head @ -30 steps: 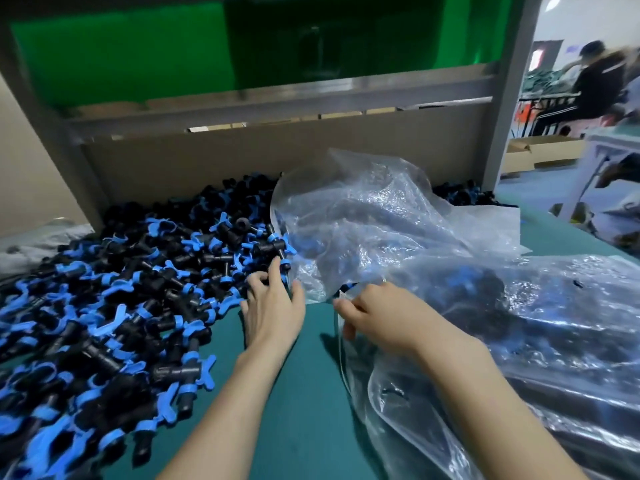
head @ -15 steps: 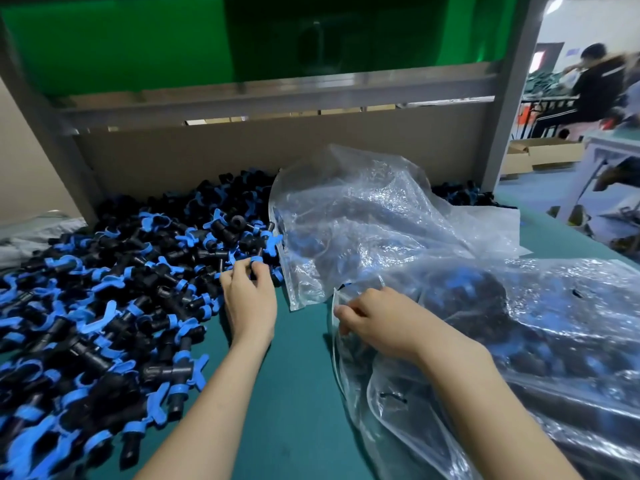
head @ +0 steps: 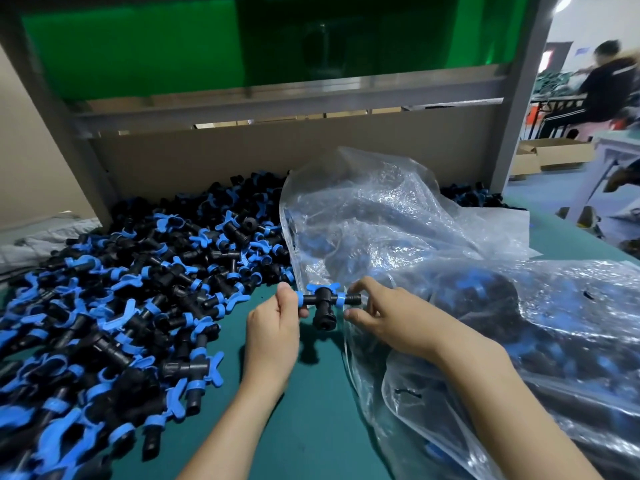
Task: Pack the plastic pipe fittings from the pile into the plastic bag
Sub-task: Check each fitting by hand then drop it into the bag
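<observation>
Sprawling over the left half of the green table (head: 311, 410), from the near-left corner to the back edge, lies the pile of black-and-blue pipe fittings (head: 121, 306). Just right of it, above the bare middle of the surface, the left hand (head: 273, 327) curls its fingers round the left end of one tee fitting (head: 323, 304) (black body, blue winged collars), its stem pointing toward the near edge. The right hand (head: 391, 320) pinches the fitting's other end between thumb and forefinger, right at the mouth of the clear plastic bag (head: 554, 323), which lies along the right edge and holds more fittings. A second crumpled bag (head: 381, 209) rises behind it, toward the back edge.
</observation>
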The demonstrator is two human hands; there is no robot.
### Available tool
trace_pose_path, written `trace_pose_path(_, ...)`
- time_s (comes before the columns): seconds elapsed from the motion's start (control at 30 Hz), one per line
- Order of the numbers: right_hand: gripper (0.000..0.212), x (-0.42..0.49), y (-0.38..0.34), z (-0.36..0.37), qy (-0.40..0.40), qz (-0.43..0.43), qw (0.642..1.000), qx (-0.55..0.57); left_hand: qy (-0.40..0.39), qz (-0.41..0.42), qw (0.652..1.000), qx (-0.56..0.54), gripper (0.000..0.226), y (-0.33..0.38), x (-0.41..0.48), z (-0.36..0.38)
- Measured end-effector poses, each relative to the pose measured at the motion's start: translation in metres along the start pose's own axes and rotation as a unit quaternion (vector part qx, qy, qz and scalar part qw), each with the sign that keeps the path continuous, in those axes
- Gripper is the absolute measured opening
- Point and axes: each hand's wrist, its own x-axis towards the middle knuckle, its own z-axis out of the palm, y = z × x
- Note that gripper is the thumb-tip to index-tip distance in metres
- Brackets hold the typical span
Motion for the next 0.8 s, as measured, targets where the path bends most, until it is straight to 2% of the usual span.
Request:
trace_pose_path(0.3,0.031,-0.0019,-0.0004,-0.0015,-0.007,-0.019,1.000,-0.015,-0.030,-0.086,0.996,0.010,0.057,-0.0054,0.0053,0.0017)
trace_pose_path(0.67,0.029,-0.0012,-0.0005,0.0002,-0.037,0.009,0.999,-0.022,-0.037,-0.098,0.994,-0.001,0.064,-0.0047,0.0049,0.0012)
trace_pose_path(0.8,0.030,-0.0018,-0.0011,0.0004,-0.036,0.013,0.999,-0.024,-0.042,-0.092,0.995,0.007,0.060,-0.0059,0.0054,0.0020)
